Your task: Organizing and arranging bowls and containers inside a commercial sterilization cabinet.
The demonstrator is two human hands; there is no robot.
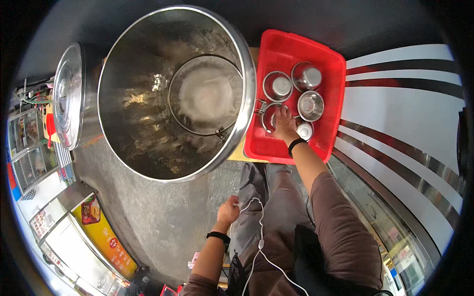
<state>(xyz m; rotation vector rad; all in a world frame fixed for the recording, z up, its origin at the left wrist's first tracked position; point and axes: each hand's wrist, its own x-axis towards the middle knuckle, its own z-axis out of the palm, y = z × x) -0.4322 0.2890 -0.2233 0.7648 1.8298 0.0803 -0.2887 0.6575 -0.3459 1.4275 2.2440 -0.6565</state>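
Note:
My right hand (284,124) reaches into a red plastic basket (296,42) and touches a stainless steel cup (271,120) with a metal bracket at its side. Its fingers lie over the cup's rim; whether they grip it is unclear. Several more steel cups are around it: an upright one (277,87), a tilted one (306,76), an open one (310,106) and one (304,131) partly covered by my wrist. My left hand (227,211) hangs low beside my trouser leg, fingers curled, with nothing visible in it.
Left of the basket stands a large, deep stainless steel barrel (129,92), with a lidded steel vessel (68,96) beyond it. A white cable (261,244) hangs before my body. A striped panel (400,107) borders the right; a lit yellow sign (107,244) bears writing.

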